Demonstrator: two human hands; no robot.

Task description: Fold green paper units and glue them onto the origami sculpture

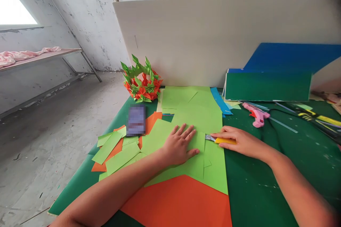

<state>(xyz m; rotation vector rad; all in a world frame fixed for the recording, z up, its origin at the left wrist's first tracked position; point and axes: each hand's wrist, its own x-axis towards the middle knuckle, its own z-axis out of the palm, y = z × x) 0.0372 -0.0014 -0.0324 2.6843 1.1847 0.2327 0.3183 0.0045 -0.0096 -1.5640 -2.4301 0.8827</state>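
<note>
My left hand lies flat on a green paper sheet, fingers spread. In my right hand is a yellow utility knife, its metal tip resting on the green sheet beside a long straight cut line. That line runs down the sheet just to the right of my left hand. Beneath the green sheet, toward me, shows a large orange paper sheet. Several cut green paper strips lie left of my left forearm, over more orange paper.
A folded-paper piece in green and orange stands at the back left. Near it lies a pixelated dark rectangle. A pink glue gun with a cable rests at right, before green and blue boards. A tall pale panel closes off the back.
</note>
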